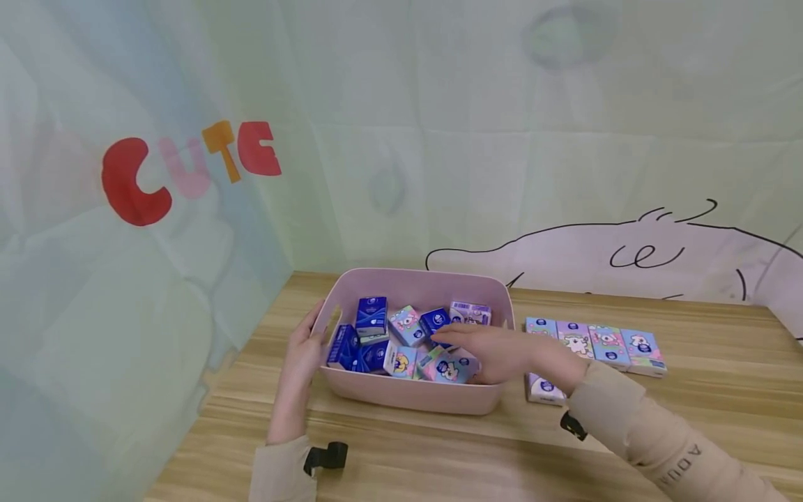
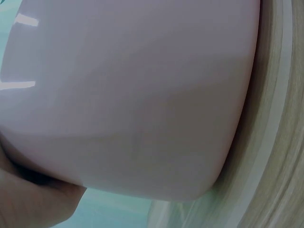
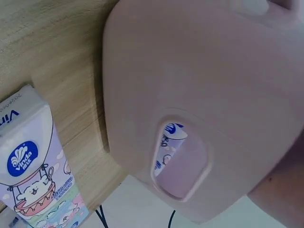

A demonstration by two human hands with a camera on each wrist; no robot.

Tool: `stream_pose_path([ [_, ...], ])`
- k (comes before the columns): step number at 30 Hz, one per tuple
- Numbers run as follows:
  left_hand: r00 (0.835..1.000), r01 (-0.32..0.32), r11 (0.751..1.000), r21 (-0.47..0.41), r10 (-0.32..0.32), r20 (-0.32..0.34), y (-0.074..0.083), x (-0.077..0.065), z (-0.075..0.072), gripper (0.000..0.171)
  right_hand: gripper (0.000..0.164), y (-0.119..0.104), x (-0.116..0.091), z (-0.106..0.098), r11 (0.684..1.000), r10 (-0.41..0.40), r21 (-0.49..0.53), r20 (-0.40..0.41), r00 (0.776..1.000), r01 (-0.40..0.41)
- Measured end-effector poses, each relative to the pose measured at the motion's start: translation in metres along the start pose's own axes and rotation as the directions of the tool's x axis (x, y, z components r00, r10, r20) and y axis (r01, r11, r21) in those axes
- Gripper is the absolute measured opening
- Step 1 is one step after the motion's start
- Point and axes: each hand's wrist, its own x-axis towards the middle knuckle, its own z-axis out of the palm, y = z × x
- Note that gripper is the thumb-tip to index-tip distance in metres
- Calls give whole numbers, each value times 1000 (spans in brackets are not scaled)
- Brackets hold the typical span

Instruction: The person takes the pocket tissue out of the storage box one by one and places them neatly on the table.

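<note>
A pink plastic basket (image 1: 414,396) stands on the wooden table, holding several small tissue packs, some dark blue (image 1: 372,314) and some pastel with cartoon prints. My left hand (image 1: 303,355) grips the basket's left end by the handle opening; in the left wrist view part of that hand (image 2: 38,202) shows at the basket's rim. Inside the right half of the basket, my right hand (image 1: 495,348) reaches over a pastel tissue pack (image 1: 450,368), fingers beside a blue pack (image 1: 436,323). The thumb side is mostly hidden, so I cannot tell whether it grips the pastel pack.
Right of the basket, pastel tissue packs (image 1: 608,345) lie in a row, with another pack (image 1: 544,389) in front, partly behind my right forearm. A printed cloth backdrop (image 1: 401,174) rises behind and to the left of the table.
</note>
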Motion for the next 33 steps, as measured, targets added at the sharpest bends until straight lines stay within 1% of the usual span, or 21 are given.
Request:
stream_pose_path([
  [4, 1000, -1, 1000, 1, 1, 4, 0, 0, -1, 52, 78, 0, 8, 4, 999, 31, -42, 31, 999, -29],
  [10, 1000, -3, 1000, 4, 3, -1, 0, 0, -1, 51, 75, 1, 16, 10, 996, -18, -85, 51, 999, 22],
  [18, 1000, 6, 1000, -8, -6, 5, 2, -1, -1, 51, 73, 2, 22, 15, 997, -7, -76, 79, 997, 13],
  [24, 1000, 18, 1000, -23, -18, 9, 3, -1, 0, 51, 71, 3, 23, 18, 994, -1, -104, 75, 997, 9],
  [33, 1000, 3, 1000, -16, -3, 8, 1, 0, 0, 50, 70, 2, 25, 20, 990, 24, -142, 68, 997, -14],
])
